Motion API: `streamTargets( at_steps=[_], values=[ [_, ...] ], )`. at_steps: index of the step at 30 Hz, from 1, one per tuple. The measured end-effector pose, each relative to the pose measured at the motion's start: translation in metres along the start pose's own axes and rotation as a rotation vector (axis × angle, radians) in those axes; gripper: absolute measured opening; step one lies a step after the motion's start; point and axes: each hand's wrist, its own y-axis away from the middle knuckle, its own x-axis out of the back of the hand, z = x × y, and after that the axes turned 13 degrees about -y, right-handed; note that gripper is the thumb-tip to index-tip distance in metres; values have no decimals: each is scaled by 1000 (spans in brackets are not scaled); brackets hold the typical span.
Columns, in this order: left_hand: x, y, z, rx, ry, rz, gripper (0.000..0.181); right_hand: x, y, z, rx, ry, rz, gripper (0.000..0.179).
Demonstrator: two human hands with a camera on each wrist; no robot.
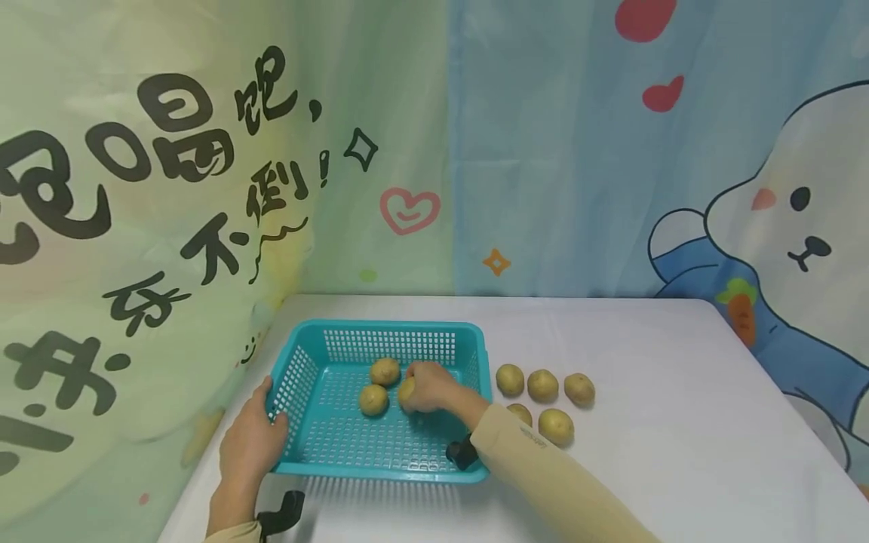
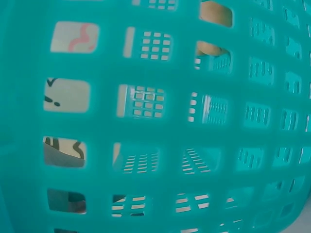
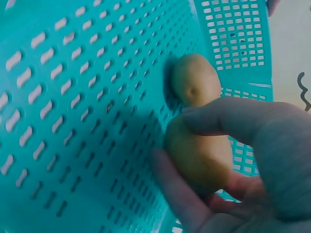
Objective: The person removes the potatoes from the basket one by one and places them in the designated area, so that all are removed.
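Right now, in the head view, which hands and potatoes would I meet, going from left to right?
Left hand → two potatoes lying in the turquoise basket → held potato → right hand → five potatoes on the white table, one partly hidden.

The right hand (image 1: 434, 388) is covering part of the potato (image 1: 405, 395) it is holding, and the sleeve (image 1: 563, 475) is hiding some of another potato (image 1: 520, 412) on the desk (image 1: 645, 452). In the left wrist view, the basket's wall (image 2: 104, 126) is blocking nearly everything (a tan shape (image 2: 216, 13) is peeking through holes, too fragmentary to identify). The head view's edges are cutting off the desk's front, the dark lettering (image 1: 23, 245) and the cartoon animal (image 1: 774, 226).
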Motion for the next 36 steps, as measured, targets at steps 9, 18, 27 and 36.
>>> streamTargets(
  at_steps=[9,18,27,36],
  values=[
    [0,-2,0,-13,-2,0,66,10,6,-11,126,-116,53,55],
    [-2,-1,3,-2,-6,2,66,33,25,-25,191,-266,77,54],
    [-5,2,0,4,-17,4,66,57,63,-16,206,-319,135,54],
    [-4,-1,2,11,-23,-3,67,75,91,10,157,-344,245,52]
  ],
)
